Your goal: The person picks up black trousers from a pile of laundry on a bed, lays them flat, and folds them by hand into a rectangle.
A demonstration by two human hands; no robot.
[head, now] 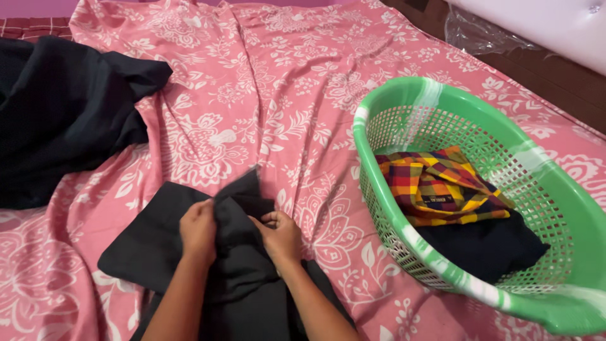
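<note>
On the pink floral sheet (252,95) — left hand (198,230) and right hand (281,237) both pinching the dark grey garment (158,246).

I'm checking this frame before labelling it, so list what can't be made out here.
Head view only:
- Dark grey garment: its lower part is cut off by the bottom edge, and left hand and right hand cover the bunched middle.
- Dark cloth in the green basket: the checked shirt hides its top.
- Black garment: cut off by the left edge.
- Basket's near rim: cut off at the bottom right.
</note>
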